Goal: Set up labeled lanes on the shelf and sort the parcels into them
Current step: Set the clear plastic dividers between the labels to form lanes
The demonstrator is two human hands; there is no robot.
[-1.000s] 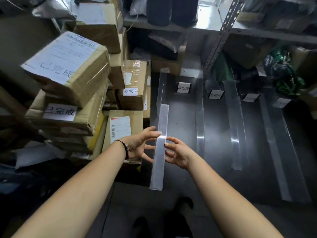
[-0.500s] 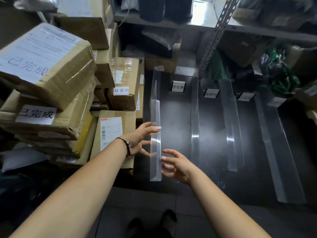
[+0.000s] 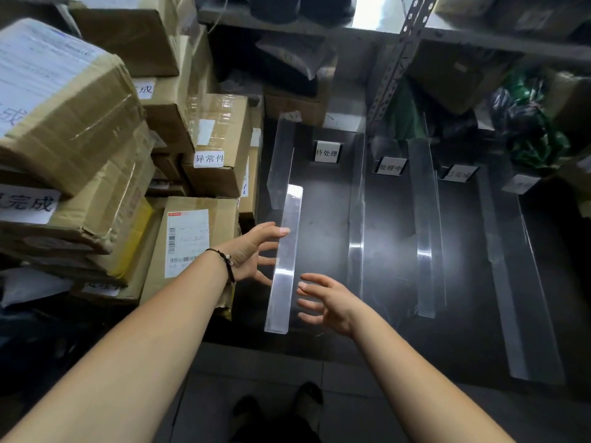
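Note:
A clear plastic divider (image 3: 284,260) stands on the dark shelf (image 3: 323,225) at its left edge. My left hand (image 3: 252,251) is beside it on the left with straight fingers, the thumb tip touching its top edge. On its right, my right hand (image 3: 326,298) hovers with spread fingers, just off the plastic. Three more clear dividers (image 3: 356,225) (image 3: 427,231) (image 3: 511,276) split the shelf into lanes. White lane labels (image 3: 327,151) (image 3: 390,166) (image 3: 458,172) (image 3: 519,183) stand at the back. Labeled cardboard parcels (image 3: 217,145) are stacked to the left.
The parcel stack (image 3: 73,129) rises high on the left and crowds the shelf's left edge. A perforated metal upright (image 3: 393,62) and an upper shelf (image 3: 319,24) stand behind. Green and black bags (image 3: 531,123) lie at the back right. My feet (image 3: 281,407) are on the floor below.
Both hands have eased off the left divider, the fingers opening. The divider now stands on the shelf edge, and the right hand has drawn slightly back.

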